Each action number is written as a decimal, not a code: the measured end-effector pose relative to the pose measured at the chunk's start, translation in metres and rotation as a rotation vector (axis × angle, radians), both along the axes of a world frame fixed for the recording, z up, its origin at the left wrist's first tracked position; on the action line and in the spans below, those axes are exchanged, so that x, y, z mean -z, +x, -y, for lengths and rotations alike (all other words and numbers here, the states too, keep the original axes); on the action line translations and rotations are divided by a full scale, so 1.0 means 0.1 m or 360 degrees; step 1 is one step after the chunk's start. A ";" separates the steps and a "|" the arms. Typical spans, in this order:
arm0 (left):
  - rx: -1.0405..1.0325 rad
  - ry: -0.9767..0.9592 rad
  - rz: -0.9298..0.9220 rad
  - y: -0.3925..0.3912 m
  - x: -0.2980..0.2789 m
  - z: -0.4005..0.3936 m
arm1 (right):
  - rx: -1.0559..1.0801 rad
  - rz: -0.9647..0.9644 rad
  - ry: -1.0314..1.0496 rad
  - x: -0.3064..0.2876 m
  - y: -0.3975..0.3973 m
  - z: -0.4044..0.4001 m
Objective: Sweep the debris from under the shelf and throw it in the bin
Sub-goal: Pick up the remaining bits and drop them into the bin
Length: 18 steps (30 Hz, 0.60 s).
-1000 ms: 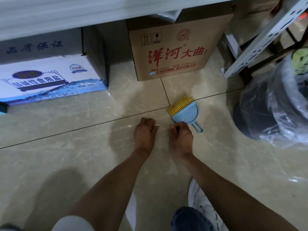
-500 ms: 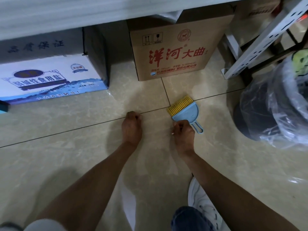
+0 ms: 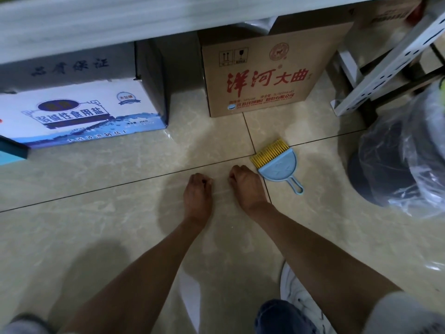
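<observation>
While both arms reach down to the tiled floor [image 3: 96, 237], the left hand [image 3: 197, 191] sits knuckles-up with its fingers curled under, and the right hand [image 3: 245, 186] does the same just beside it, a small gap between them. Whether either one is pinching something off the tile, I cannot tell; the fingertips are tucked out of sight. Just beside the right hand lies the blue dustpan [image 3: 279, 166] with its yellow comb edge pointing toward the shelf [image 3: 120, 18], handle loop trailing back toward the person. No debris is clear enough to pick out. Under the shelf edge stand a white-and-blue carton [image 3: 79, 114] on the left and a brown carton [image 3: 265, 75] with red characters further right. Over at the right edge of the floor sits the bin [image 3: 395, 165], dark, with a clear plastic liner, next to a white perforated shelf leg [image 3: 375, 75]. A white shoe [image 3: 296, 295] shows at the bottom.
</observation>
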State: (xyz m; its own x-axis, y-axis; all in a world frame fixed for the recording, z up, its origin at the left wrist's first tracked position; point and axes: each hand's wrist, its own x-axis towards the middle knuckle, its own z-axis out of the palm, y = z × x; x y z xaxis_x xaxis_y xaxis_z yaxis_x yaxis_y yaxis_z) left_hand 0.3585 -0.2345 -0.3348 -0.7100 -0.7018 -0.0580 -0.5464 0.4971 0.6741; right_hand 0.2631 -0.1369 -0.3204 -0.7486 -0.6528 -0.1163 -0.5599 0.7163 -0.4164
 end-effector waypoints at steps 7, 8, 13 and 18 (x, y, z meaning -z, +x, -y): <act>0.0038 -0.0018 0.0015 -0.02 -0.04 -0.04 | -0.0243 -0.0381 0.0265 -0.01 0.07 0.08; 0.0050 -0.0027 0.0015 -0.03 -0.05 -0.04 | -0.0259 -0.0412 0.0285 0.00 0.07 0.09; 0.0185 -0.0104 0.0080 -0.04 -0.11 -0.11 | -0.0283 -0.0481 0.0327 0.02 0.07 -0.08; 0.0243 -0.0107 0.0108 -0.01 -0.16 -0.22 | -0.0053 -0.0279 0.0185 0.07 0.06 -0.51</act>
State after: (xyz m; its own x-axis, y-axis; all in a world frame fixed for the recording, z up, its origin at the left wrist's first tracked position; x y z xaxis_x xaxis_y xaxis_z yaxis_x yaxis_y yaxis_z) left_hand 0.3574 -0.2130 -0.3184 -0.8046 -0.5902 -0.0661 -0.5043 0.6202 0.6008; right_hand 0.2691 -0.0856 -0.3273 -0.7423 -0.6671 -0.0622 -0.6405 0.7338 -0.2263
